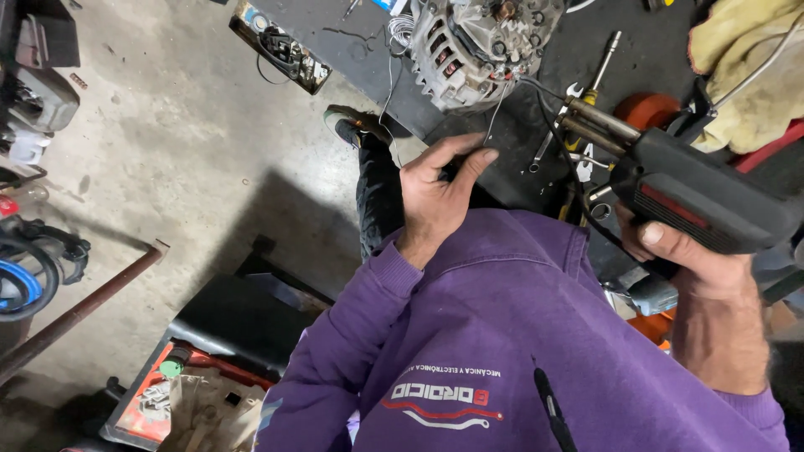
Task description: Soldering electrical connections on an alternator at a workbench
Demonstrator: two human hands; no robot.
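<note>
Bare concrete floor is seen beyond a dark workbench [368,38] (its near edge cluttered). One alternator [477,42] stands near that edge; it is judged heavy and rigid, its thin wires fragile. One soldering gun [699,197], stiff and probably top-heavy, is gripped at its handle by the right hand [699,259], fingers wrapped. A wire [494,113] is pinched by the left hand [435,197].

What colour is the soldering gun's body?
Black, with a red strip along the soldering gun, in the head view.
</note>
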